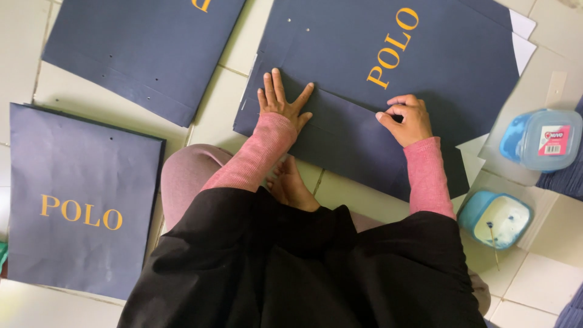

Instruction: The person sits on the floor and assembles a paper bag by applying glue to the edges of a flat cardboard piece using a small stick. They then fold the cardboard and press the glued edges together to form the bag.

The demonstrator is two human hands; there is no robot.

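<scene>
Left hand lies flat, fingers spread, on the folded lower flap of the dark navy paper bag sheet spread on the tiled floor. Right hand, curled, apparently pinches the same flap's edge. The fold runs between them, left to lower right; both hands sit on it.

Open blue tub of white paste as landmark: lidded blue container just beyond it; two finished navy bags laid well left, on tiled floor.
</scene>
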